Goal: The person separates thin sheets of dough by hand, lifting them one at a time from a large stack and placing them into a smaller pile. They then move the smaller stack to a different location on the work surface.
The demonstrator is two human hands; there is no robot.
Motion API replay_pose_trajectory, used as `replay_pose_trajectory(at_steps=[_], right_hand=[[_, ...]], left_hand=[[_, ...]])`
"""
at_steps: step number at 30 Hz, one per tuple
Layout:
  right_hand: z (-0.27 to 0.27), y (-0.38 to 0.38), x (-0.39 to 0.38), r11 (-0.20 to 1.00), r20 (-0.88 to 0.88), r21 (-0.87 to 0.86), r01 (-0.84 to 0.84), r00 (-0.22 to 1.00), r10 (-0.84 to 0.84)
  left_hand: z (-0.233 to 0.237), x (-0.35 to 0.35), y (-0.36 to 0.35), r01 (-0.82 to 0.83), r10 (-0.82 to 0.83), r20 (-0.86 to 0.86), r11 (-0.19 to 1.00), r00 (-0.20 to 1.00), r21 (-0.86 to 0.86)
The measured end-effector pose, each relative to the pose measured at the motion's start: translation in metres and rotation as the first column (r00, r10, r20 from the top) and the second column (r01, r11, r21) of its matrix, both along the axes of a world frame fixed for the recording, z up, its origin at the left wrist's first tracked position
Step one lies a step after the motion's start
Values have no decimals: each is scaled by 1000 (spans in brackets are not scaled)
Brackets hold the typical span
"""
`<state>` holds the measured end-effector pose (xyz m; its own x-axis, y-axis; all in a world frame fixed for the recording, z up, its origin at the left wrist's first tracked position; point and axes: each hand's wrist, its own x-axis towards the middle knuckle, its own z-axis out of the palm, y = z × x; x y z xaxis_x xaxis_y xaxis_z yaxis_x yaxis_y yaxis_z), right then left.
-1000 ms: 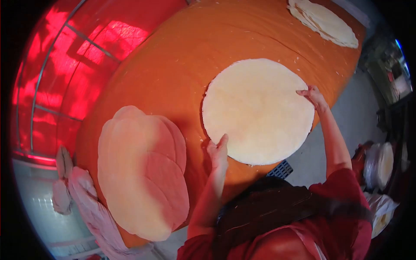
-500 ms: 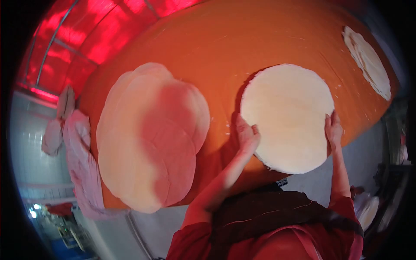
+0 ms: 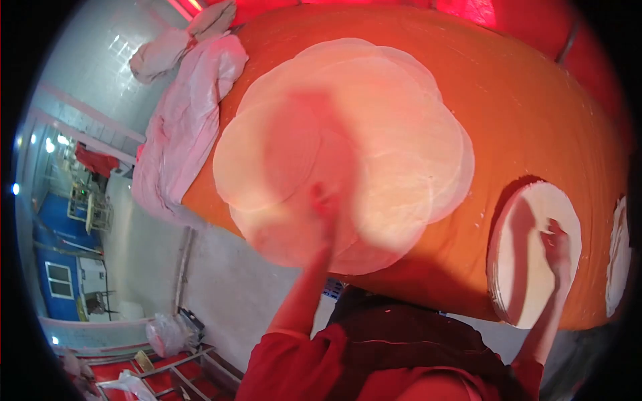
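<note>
Several thin, pale round dough sheets (image 3: 394,140) lie spread out and overlapping on the orange-covered table. Over their near part is my left hand (image 3: 324,202), in shadow and low over the sheets; I cannot tell whether its blurred fingers are closed. To the right sits a thick, neat stack of round dough sheets (image 3: 528,267), its layered edge showing on the left side. Above this stack is my right hand (image 3: 556,242), fingers apart and holding nothing, casting a shadow on the top sheet.
The orange table cover (image 3: 508,100) extends behind the sheets. Another pale stack (image 3: 618,257) is at the far right edge. A bundled whitish cloth (image 3: 184,127) hangs over the table's left edge. Metal framing (image 3: 177,371) stands on the floor at lower left.
My view has swung left, bringing the spread sheets to the middle. My left hand has left the stack and moved over the spread sheets; my right hand has moved from the stack's edge to above its top.
</note>
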<state>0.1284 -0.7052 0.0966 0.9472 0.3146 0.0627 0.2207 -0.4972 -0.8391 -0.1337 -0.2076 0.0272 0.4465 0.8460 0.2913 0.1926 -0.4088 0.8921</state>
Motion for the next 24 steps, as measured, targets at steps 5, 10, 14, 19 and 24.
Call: replay_pose_trajectory(at_steps=[5, 10, 14, 19, 24], right_hand=[[96, 287, -80, 480, -273, -508, -715, 663, 697], [28, 457, -148, 262, -12, -510, -819, 311, 950], [-29, 545, -232, 476, 370, -436, -764, 330, 869], [-44, 567, -246, 368, 348, -624, -689, 177, 921], [-51, 580, -254, 413, 466, -602, -684, 119, 877]], left_hand=[[4, -112, 98, -269, 352, 115, 854, 929, -446], [19, -126, 117, 219, 425, 446, 484, 788, -847], [40, -125, 122, 44, 426, 239, 419, 873, -907], [56, -139, 134, 49, 534, 309, 446, 787, -894], [63, -145, 143, 234, 259, 500, 649, 827, -724]])
